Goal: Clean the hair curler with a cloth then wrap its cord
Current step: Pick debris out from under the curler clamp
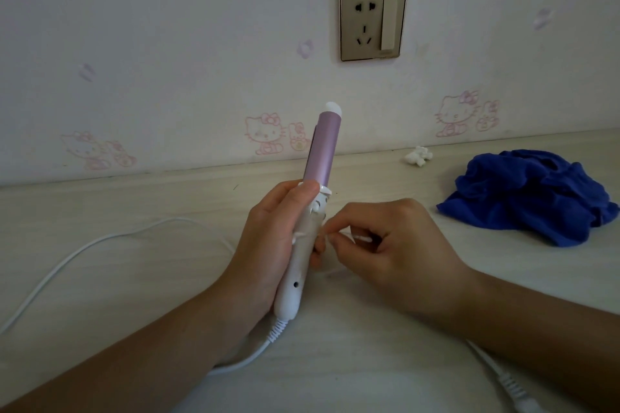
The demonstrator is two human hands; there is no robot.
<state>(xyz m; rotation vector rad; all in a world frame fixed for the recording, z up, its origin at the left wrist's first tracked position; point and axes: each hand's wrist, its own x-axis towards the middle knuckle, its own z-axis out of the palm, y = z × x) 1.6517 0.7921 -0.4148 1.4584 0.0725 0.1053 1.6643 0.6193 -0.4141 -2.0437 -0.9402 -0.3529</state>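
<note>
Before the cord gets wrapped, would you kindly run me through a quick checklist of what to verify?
1. White-handled hair curler with lilac barrel gripped upright by left hand: ok.
2. Right hand pinching thin white cord beside the handle: ok.
3. Crumpled blue cloth set aside on the pale wooden tabletop: ok.
4. Gold-framed wall socket empty, nothing plugged in: ok.
5. Cord free of knots: cannot tell, partly hidden.
6. Barrel clean: cannot tell.

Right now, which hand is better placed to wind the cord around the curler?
The right hand, probably: it already pinches the white cord beside the handle. The left hand is busy gripping the hair curler upright.
</note>
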